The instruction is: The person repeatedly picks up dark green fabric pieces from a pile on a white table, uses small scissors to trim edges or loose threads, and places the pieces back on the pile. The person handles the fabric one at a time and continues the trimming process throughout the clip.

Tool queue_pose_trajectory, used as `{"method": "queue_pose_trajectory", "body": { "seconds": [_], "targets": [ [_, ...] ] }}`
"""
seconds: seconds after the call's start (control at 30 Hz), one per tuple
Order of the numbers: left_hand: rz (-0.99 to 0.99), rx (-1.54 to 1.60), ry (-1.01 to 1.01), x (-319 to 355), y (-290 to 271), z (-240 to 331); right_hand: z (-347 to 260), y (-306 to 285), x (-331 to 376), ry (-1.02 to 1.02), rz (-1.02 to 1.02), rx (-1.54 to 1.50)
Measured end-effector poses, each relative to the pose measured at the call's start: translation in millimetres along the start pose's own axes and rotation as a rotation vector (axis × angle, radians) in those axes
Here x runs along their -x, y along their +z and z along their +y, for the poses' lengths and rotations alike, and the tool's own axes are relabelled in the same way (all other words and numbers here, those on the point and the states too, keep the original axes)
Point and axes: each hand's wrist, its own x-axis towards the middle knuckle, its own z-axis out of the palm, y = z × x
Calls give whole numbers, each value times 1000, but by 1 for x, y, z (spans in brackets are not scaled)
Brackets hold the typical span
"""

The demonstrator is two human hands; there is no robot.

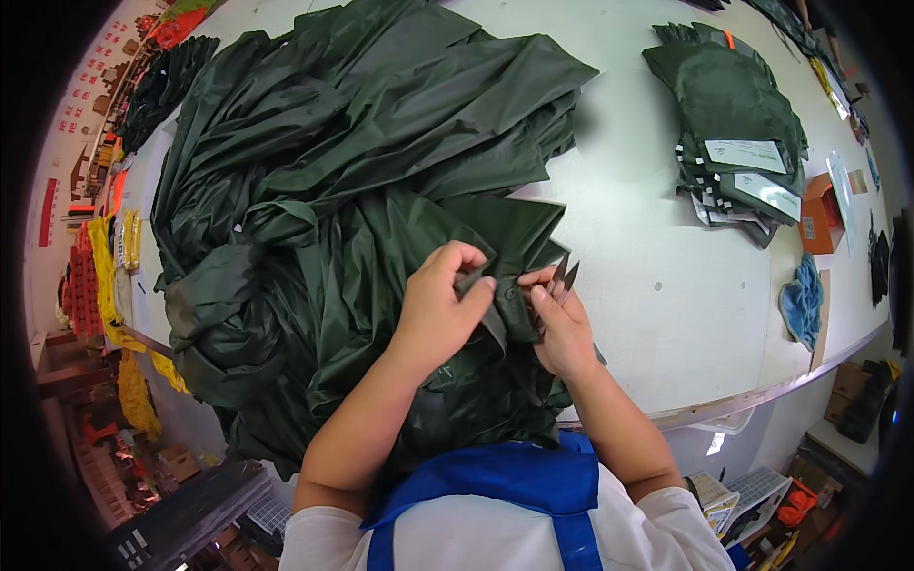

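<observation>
A large heap of dark green, slightly shiny garments (pixel 400 124) covers the left and middle of the table and hangs over its near edge. My left hand (pixel 440 303) is closed on a folded edge of one garment, thumb against bent fingers. Close to its right, my right hand (pixel 564 328) holds small thread snips (pixel 566 278), their two pointed blades apart and sticking up past the fingers. The right fingertips also touch the garment's edge (pixel 511 295), where a small round snap or button shows. Part of the snips is hidden in the palm.
At the back right lies a stack of folded dark green garments (pixel 728 105) with white labels. Near it are an orange box (pixel 821 217) and a crumpled blue cloth (pixel 802 303). The pale table (pixel 666 333) ends in a curved-looking front edge. Yellow fabric (pixel 133 390) hangs at the left.
</observation>
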Motion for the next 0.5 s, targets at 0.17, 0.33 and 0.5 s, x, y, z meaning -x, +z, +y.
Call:
{"method": "queue_pose_trajectory", "body": {
  "seconds": [0.17,0.33,0.5],
  "targets": [
    [65,-33,47,10,4,-2,-1,9,1,-125,-127,255],
    [78,-53,-32,11,2,-4,7,12,-3,-96,-32,106],
    [82,447,-182,16,-4,-23,7,7,0,-24,152,158]
  ]
}}
